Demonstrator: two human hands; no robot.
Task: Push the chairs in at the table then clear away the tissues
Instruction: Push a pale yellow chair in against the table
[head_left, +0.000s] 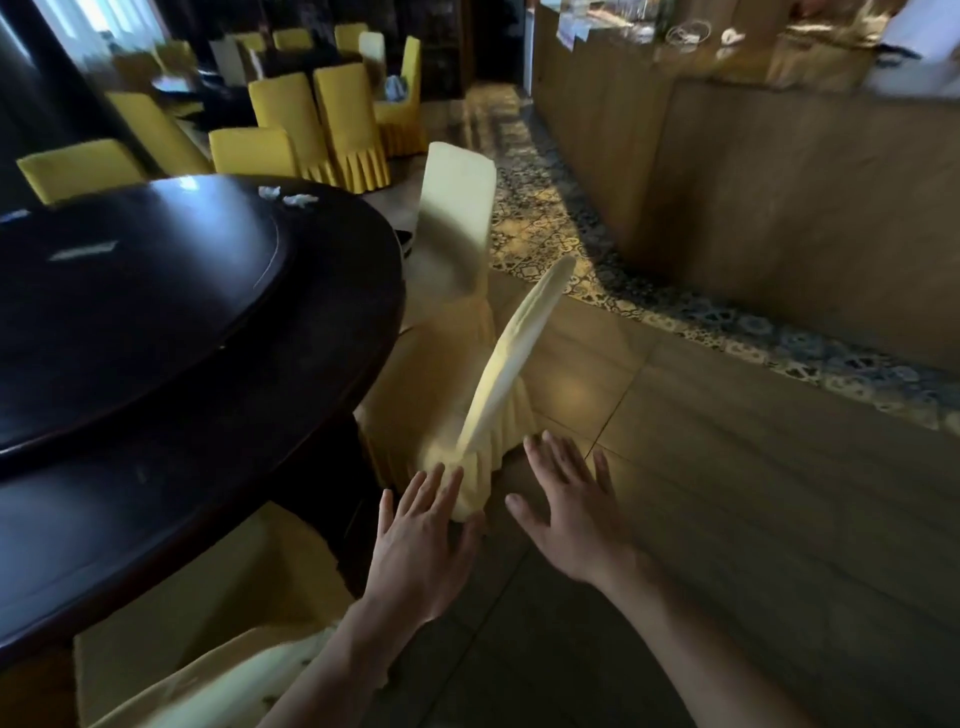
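Observation:
A dark round table (156, 322) fills the left. Crumpled white tissues (291, 196) lie near its far edge. Three pale yellow covered chairs ring its right side: one far (457, 208), one in the middle seen edge-on (524, 343), one nearest at the bottom left (218, 670). My left hand (421, 545) is spread with its fingertips touching the lower corner of the middle chair's back. My right hand (566, 514) hovers open just right of that chair, over the floor. Neither hand holds anything.
Bright yellow chairs (332, 119) surround other tables at the back left. A long wooden counter (779, 171) runs along the right, with a patterned tile strip (571, 249) at its foot. Tiled floor (727, 493) lies between the counter and the chairs.

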